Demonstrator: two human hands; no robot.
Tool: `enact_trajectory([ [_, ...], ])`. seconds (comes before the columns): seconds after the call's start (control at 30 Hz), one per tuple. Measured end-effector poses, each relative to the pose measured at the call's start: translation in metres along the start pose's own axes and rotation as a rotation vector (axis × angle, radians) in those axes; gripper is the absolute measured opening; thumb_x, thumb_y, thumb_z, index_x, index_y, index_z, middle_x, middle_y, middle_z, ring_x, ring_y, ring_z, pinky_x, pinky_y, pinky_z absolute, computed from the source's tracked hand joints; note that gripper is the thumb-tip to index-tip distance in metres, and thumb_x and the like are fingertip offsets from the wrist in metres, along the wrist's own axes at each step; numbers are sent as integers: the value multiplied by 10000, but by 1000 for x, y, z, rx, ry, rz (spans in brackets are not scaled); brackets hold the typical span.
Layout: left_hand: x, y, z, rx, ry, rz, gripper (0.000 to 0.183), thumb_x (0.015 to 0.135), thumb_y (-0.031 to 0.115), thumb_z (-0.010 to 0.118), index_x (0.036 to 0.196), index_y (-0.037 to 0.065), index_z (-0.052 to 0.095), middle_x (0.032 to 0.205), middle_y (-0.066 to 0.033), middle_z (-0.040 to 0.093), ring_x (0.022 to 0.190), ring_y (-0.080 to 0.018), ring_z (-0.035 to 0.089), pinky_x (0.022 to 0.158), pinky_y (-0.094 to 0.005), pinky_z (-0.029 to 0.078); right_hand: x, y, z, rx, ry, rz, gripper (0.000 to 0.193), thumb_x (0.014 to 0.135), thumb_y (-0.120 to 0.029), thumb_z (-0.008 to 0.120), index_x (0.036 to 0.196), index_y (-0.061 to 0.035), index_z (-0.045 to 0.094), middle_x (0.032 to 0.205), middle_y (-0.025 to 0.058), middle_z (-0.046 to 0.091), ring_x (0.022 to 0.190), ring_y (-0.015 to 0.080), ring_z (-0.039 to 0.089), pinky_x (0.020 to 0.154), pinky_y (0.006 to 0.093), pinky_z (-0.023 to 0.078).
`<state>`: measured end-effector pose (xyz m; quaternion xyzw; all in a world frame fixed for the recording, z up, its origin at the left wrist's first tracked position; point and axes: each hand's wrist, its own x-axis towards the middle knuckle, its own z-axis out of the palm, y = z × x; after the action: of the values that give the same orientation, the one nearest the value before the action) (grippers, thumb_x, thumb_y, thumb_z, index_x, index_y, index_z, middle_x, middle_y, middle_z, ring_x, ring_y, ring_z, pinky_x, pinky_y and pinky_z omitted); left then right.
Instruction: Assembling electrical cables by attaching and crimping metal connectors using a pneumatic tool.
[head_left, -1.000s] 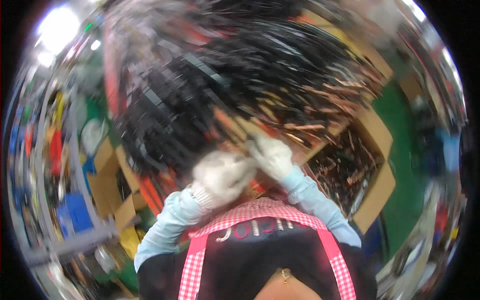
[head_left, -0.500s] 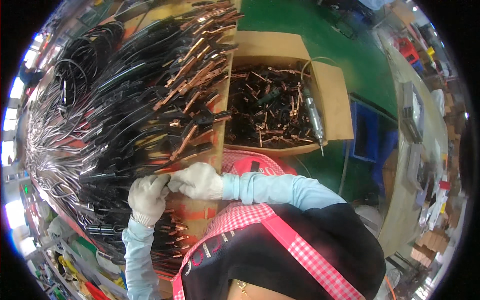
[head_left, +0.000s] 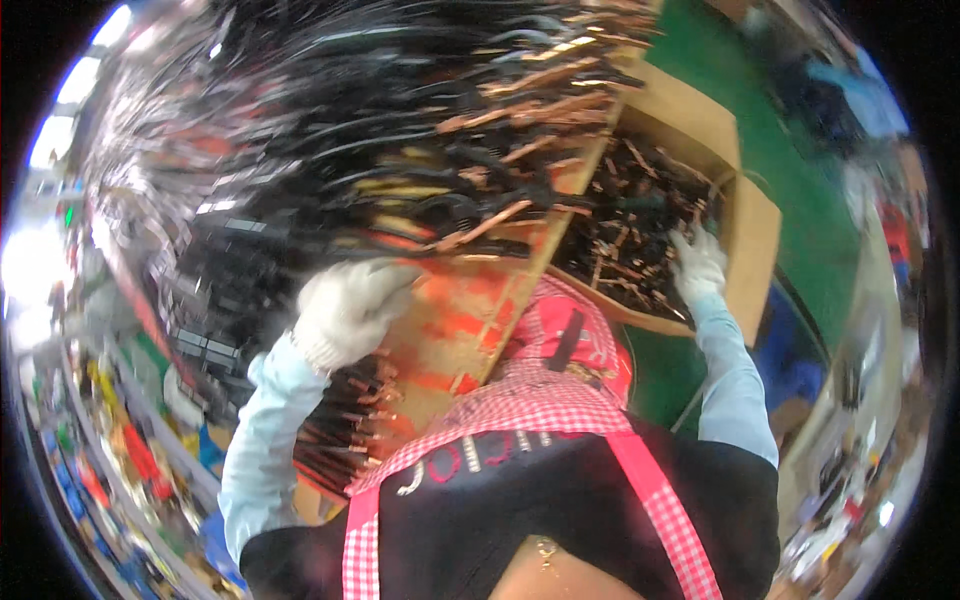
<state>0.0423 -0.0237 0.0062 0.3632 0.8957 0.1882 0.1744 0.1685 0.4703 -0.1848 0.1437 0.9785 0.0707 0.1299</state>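
Just left of the right hand (head_left: 699,265), whose fingers are spread inside the cardboard box (head_left: 758,240), copper-and-black pieces (head_left: 625,235) lie with long axes at mixed angles; contact is unclear. Well apart, the left hand (head_left: 352,308) is curled beside black cables (head_left: 350,110) on the orange-patched bench (head_left: 450,310); I cannot tell whether it pinches anything. Green floor (head_left: 805,215) shows beyond.

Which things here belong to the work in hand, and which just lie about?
Apparently in use:
black cables, left hand beside them
cardboard box, right hand over its copper pieces

Apparently lying about:
blurred red item, left
blurred blue object, right
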Motion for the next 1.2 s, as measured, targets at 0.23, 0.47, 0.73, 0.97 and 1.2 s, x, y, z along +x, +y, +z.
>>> enact_trajectory([
  [0.23, -14, 4, 3, 0, 93, -93, 233, 941, 263, 602, 1099, 127, 707, 880, -131, 721, 793, -329, 704, 683, -436, 554, -5, 5, 37, 197, 350, -42, 451, 836, -98, 704, 1268, -195, 615, 1411, 54, 527, 1238, 288, 538, 973, 437, 475],
  [0.47, -18, 6, -1, -69, 21, -30, 208, 926, 249, 632, 1052, 115, 729, 858, -127, 722, 774, -312, 711, 663, -401, 555, -71, -132, -88, 1116, 537, -214, 186, 890, -58, 630, 1075, -77, 649, 1122, 116, 663, 969, 231, 670, 877, 372, 526],
  [0.73, -19, -7, 6, -230, -106, -82, 216, 941, 268, 613, 1035, 103, 716, 914, -139, 704, 855, -317, 691, 729, -381, 546, -78, -257, -157, 809, 490, -746, 317, 753, -243, 789, 1026, -145, 662, 950, 39, 646, 820, 244, 635, 703, 380, 494],
  [0.97, -15, -11, 2, -380, -213, -138, 258, 958, 245, 607, 1109, 56, 695, 950, -162, 709, 848, -284, 700, 751, -355, 543, -75, -270, -153, 847, 504, -722, 387, 708, -234, 810, 1056, -146, 664, 982, 34, 658, 858, 246, 646, 728, 390, 487],
  [1.2, -11, -18, 10, -681, -142, -172, 233, 968, 183, 629, 1069, -8, 717, 831, -77, 706, 761, -105, 633, 683, -284, 513, -71, -271, -156, 893, 414, -746, 399, 701, -171, 798, 1074, -116, 666, 1004, 78, 671, 882, 299, 650, 751, 414, 495],
])
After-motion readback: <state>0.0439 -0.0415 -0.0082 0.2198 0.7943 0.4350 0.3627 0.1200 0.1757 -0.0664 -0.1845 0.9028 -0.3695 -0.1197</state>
